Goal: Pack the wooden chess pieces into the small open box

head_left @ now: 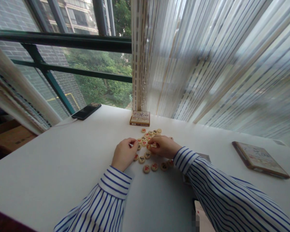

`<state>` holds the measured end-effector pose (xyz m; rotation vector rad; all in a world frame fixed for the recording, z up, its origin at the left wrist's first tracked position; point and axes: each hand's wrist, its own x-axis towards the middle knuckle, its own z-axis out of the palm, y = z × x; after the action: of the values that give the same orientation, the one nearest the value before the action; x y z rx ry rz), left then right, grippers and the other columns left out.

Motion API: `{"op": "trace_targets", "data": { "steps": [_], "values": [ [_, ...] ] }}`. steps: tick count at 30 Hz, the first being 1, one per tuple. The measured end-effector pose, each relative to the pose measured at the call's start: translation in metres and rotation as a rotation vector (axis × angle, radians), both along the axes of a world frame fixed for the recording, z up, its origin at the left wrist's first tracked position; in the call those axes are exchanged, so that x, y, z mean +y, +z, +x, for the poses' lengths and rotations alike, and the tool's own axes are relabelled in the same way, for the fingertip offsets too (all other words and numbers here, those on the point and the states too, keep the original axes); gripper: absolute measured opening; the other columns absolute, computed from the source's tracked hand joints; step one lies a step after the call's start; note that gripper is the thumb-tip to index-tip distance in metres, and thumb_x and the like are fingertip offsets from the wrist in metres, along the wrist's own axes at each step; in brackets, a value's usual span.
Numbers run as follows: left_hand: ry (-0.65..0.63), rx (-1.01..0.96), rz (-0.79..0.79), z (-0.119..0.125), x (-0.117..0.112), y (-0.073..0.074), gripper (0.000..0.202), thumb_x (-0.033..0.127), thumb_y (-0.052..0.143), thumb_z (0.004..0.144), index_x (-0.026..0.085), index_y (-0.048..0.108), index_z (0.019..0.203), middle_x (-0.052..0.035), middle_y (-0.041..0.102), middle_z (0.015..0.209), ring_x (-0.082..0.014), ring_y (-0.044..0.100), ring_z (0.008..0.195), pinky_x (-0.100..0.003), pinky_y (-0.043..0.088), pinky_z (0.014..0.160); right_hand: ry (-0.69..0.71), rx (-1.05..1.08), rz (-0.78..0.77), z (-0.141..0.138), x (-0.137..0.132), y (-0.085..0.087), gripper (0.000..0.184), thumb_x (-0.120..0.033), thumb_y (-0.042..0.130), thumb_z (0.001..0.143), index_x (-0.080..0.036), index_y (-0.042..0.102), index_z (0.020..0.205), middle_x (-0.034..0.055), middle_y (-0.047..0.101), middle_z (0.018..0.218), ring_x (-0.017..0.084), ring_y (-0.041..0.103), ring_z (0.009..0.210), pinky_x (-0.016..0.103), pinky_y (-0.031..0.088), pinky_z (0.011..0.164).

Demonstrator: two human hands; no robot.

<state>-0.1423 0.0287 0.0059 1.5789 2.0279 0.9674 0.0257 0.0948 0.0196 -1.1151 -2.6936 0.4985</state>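
Several round wooden chess discs (149, 151) with red and black characters lie scattered on the white table (62, 161). My left hand (124, 154) rests among them with fingers curled, pinching at a disc near its fingertips. My right hand (163, 146) is curled over the pile from the right, fingers pressed on discs. Both wrists wear blue-and-white striped sleeves. What each hand holds is partly hidden by the fingers.
A small box (140, 118) sits just behind the discs by the curtain. A black phone (86, 111) on a cable lies far left near the window. A flat lid or board (259, 159) lies at the right. A dark item (203, 157) peeks from under my right sleeve.
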Motion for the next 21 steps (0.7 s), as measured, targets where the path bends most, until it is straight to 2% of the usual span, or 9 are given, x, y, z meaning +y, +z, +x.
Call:
{"op": "trace_targets", "data": {
  "steps": [5, 15, 21],
  "values": [
    [0.007, -0.011, -0.026, 0.0, 0.0, 0.001, 0.028, 0.036, 0.046, 0.078, 0.018, 0.067, 0.081, -0.0038, 0.07, 0.072, -0.0162, 0.061, 0.063, -0.026, 0.043, 0.061, 0.003, -0.048, 0.022, 0.001, 0.002, 0.0, 0.026, -0.031, 0.054, 0.078, -0.019, 0.067, 0.096, 0.0061, 0.061, 0.093, 0.015, 0.055, 0.08, 0.024, 0.039, 0.072],
    [0.01, -0.018, -0.014, 0.0, 0.001, 0.0, 0.027, 0.035, 0.046, 0.077, 0.018, 0.067, 0.081, -0.0041, 0.07, 0.075, -0.0163, 0.061, 0.066, -0.026, 0.043, 0.063, -0.015, -0.152, 0.005, -0.002, 0.0, 0.002, 0.028, -0.032, 0.053, 0.075, -0.019, 0.068, 0.095, 0.0031, 0.064, 0.074, 0.014, 0.054, 0.065, 0.022, 0.034, 0.057],
    [0.018, -0.008, -0.014, 0.0, 0.0, 0.001, 0.027, 0.035, 0.046, 0.078, 0.019, 0.067, 0.08, -0.0034, 0.069, 0.072, -0.0162, 0.061, 0.065, -0.026, 0.043, 0.062, -0.03, -0.161, 0.009, 0.008, 0.005, 0.012, 0.027, -0.025, 0.051, 0.076, -0.019, 0.067, 0.097, 0.0021, 0.064, 0.077, 0.012, 0.055, 0.068, 0.021, 0.036, 0.061]
  ]
}}
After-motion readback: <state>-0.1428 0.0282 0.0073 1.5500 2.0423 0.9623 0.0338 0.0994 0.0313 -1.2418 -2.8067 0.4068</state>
